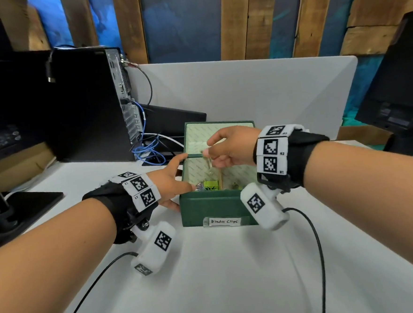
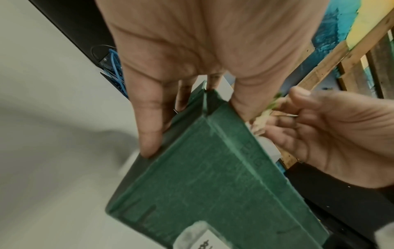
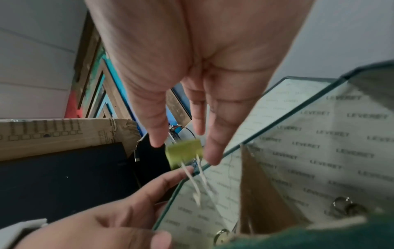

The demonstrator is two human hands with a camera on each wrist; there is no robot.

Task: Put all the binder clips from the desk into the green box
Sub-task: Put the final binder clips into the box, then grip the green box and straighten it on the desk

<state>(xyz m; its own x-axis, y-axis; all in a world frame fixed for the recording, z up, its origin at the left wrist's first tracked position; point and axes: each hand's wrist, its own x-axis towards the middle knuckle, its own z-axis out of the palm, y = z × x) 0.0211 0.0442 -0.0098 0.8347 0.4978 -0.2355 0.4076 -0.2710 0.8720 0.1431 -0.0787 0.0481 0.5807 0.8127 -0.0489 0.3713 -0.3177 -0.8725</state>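
Right wrist view: the right hand (image 3: 192, 67) has its fingers (image 3: 213, 134) straightened and spread; a yellow-green binder clip (image 3: 184, 154), blurred, sits between the fingertips above the green box (image 1: 214, 206), wire handles pointing down into it. Contact with the clip cannot be confirmed. The left hand (image 1: 170, 183) grips the box's left wall, fingers curled over the rim. Another clip (image 1: 211, 185) lies inside. The box stands on the table (image 1: 209, 278), lid upright.

Yellow binder clip (image 3: 184, 154) motion-blurred; right-hand contact unclear.
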